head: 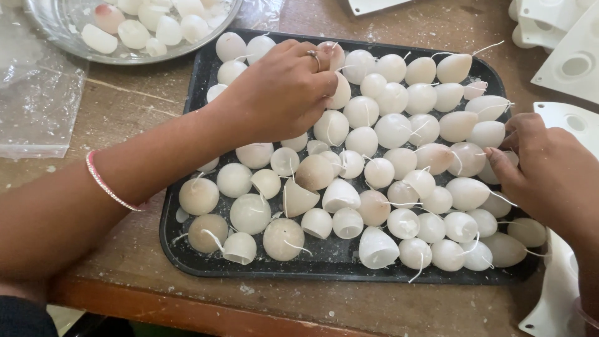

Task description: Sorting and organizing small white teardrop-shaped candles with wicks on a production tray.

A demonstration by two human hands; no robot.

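**Both hands in the tray of wax candles**

I see the left hand (284, 93) curled over the upper-middle of the black tray (187, 212), fingers bent down onto a white egg-shaped candle (340, 92); can't tell if it's pinched or just touched. Right hand (543, 168) at the tray's right edge, thumb & forefinger closed on a thin wick (483, 153) of a candle there. Candles fill the tray, touching, some tipped. I'd judge them light, smooth, a bit slippery, easy to dent; hold by the rounded body, wicks look flimsy. Wooden table (125, 106) is dusty w/ wax flecks. Steel bowl (62, 28) w/ more pieces top left, white moulds (571, 65) at right.
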